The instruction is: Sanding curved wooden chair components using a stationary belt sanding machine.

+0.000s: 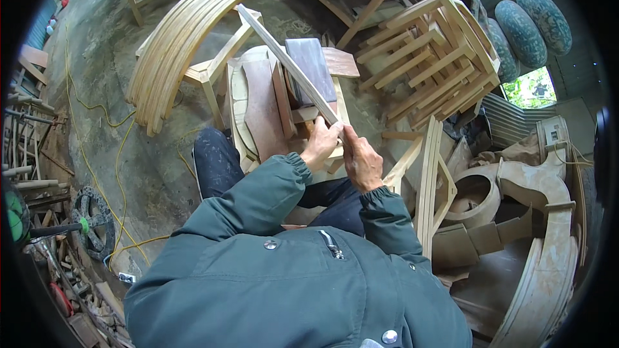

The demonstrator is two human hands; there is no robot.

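Observation:
A long, narrow wooden strip (287,59) slants from the upper left down to my hands, its near end between them. My left hand (318,144) is closed around the strip close to that end. The fingers of my right hand (363,162) are closed on the same end, just to the right, with the index finger lying along it. Beneath the strip, a grey flat slab (311,67) rests on a low wooden stand. Beside the slab, a wide brown board (261,109) with a curved edge lies lengthwise.
Curved wooden slats (187,51) are stacked at the left on a wooden frame (216,67). Slatted wooden frames (432,58) stand at the right, near long upright strips (429,187). A yellow cable (119,187) crosses the floor. Large curved wooden pieces (548,219) fill the right edge.

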